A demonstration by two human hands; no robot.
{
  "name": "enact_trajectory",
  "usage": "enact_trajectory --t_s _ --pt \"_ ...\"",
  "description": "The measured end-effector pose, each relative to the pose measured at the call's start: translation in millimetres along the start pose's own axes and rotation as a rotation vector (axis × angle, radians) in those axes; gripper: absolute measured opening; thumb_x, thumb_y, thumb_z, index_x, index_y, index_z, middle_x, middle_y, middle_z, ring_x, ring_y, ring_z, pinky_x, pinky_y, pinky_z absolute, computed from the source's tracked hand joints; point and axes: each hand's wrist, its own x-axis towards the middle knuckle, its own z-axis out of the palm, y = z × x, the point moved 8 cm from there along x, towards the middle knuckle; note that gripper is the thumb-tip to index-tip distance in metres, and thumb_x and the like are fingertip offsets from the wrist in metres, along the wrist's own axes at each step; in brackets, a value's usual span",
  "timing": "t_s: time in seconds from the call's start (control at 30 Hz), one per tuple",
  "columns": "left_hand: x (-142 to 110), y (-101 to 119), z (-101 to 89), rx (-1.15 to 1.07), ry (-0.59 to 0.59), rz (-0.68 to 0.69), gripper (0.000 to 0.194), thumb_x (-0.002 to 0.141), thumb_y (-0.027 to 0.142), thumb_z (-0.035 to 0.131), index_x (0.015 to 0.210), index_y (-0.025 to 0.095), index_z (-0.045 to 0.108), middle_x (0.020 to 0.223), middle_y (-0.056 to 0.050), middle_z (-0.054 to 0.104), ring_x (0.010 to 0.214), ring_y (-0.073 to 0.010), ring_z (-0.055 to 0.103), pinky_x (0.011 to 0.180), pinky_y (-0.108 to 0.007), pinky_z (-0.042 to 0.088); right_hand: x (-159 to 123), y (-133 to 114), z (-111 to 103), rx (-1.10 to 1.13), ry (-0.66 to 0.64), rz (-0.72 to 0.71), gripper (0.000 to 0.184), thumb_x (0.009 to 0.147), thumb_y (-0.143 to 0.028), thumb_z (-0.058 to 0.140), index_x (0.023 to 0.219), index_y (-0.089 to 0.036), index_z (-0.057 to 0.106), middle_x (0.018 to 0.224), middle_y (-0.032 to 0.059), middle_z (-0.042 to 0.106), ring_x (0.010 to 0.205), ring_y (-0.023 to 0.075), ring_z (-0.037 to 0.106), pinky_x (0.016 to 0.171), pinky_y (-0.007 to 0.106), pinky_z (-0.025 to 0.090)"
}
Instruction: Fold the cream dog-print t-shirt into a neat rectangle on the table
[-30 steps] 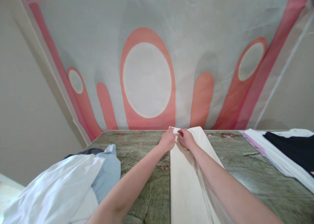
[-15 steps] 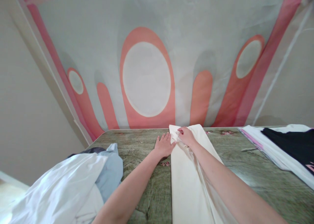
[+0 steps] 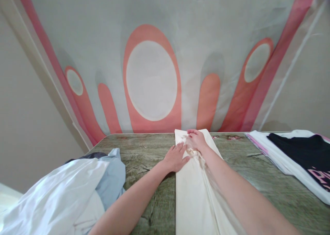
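Observation:
A long cream garment (image 3: 193, 193) lies folded into a narrow strip on the wood-patterned table, running from the far edge toward me. A thin, crumpled sheer layer of it shows between my hands and along my right forearm. My left hand (image 3: 175, 157) is open, laid flat with fingers pointing away across the garment's left edge near its far end. Just right of it, my right hand (image 3: 198, 139) bends its fingers onto the thin fabric at the far end, gripping it; the fingertips are partly hidden.
On the left, white and light-blue clothes (image 3: 62, 190) lie in a loose heap with something dark behind. At right sits a stack of flat garments, with a black one with pink print (image 3: 296, 152) on top. A wall with pink shapes (image 3: 152, 80) rises behind the table (image 3: 146, 149).
My left hand has moved slightly nearer and further onto the garment. My right hand has shifted a little with the thin fabric, its fingers reaching further out. The view has turned slightly right.

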Motion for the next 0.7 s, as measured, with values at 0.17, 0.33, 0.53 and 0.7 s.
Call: enact_trajectory --t_s 0.17,0.33,0.53,0.7 --pt "1 -6 -3.6 -0.024 0.051 -0.012 0.059 0.088 0.049 0.034 0.136 0.015 0.032 0.144 -0.011 0.026 0.133 -0.0234 0.020 0.107 -0.036 0.017 4 -15 -24 0.360 0.063 0.037 0.015 0.065 -0.014 0.053 0.078 -0.020 0.057 0.075 0.0013 0.064 0.073 0.0131 0.062 0.072 0.030 0.053" --pt "4 -20 -2.8 -0.010 0.060 -0.076 0.056 0.089 0.047 0.033 0.135 0.016 0.034 0.143 -0.010 0.027 0.133 -0.0228 0.022 0.106 -0.036 0.019 14 -54 -52 0.539 0.113 0.045 0.012 0.067 -0.015 0.053 0.077 -0.022 0.053 0.066 -0.0035 0.059 0.056 0.0077 0.057 0.058 0.021 0.052" --pt "11 -44 -16.5 -0.014 0.199 -0.116 0.039 0.090 0.034 0.036 0.123 0.019 0.049 0.130 -0.008 0.047 0.126 -0.0226 0.033 0.104 -0.036 0.024 -7 -88 -56 0.239 -0.037 0.032 0.016 0.067 -0.016 0.057 0.082 -0.019 0.061 0.075 -0.0005 0.064 0.059 0.0087 0.056 0.055 0.022 0.047" --pt "27 -51 -33.1 -0.120 0.297 -0.131 0.028 0.083 0.026 0.049 0.108 0.018 0.058 0.111 -0.008 0.059 0.107 -0.0200 0.051 0.095 -0.030 0.034 -67 -84 -51 -0.519 -0.178 -0.236 0.016 0.071 -0.018 0.051 0.083 -0.018 0.063 0.085 0.0040 0.063 0.075 0.0149 0.057 0.067 0.028 0.046"
